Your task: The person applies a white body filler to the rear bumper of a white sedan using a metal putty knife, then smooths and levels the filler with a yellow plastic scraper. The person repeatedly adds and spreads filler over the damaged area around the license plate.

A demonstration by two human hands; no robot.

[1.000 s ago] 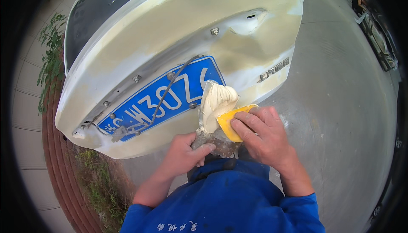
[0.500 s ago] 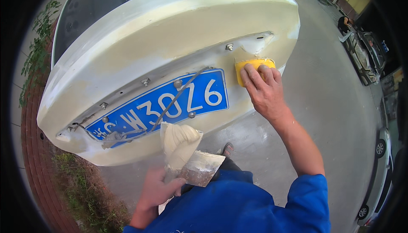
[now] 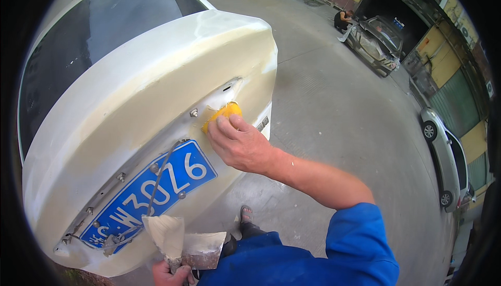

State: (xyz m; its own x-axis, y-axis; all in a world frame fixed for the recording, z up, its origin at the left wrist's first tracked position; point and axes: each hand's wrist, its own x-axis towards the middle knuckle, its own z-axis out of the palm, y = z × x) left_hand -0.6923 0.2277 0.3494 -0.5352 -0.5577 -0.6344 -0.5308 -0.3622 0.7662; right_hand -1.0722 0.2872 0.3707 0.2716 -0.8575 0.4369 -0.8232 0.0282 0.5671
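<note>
My right hand (image 3: pixel 244 142) grips a yellow plastic spreader (image 3: pixel 226 112), its edge against the cream-patched boot lid (image 3: pixel 151 72) of a white car. The spreader is at the right end of the plate recess, between a bolt (image 3: pixel 194 112) and a slot (image 3: pixel 226 88). Low in view, my left hand (image 3: pixel 171 274) is closed round the handle of a putty knife (image 3: pixel 175 257) carrying a thick lump of cream filler (image 3: pixel 168 233). Beside it, a second broad metal blade (image 3: pixel 201 259) is smeared with filler. My left fingers are partly cut off by the picture's lower edge.
A blue number plate (image 3: pixel 151 197) is bolted below the recess, with a grey cable (image 3: pixel 162 174) across it. My sandalled foot (image 3: pixel 246 213) stands on concrete. A person (image 3: pixel 342 21) crouches by a dismantled car (image 3: pixel 373 46); a silver car (image 3: pixel 443 155) is parked right.
The view has swung right, bringing more of the yard in. My right hand has moved the spreader up into the recess and tilted it. My left hand still holds the loaded putty knife.
</note>
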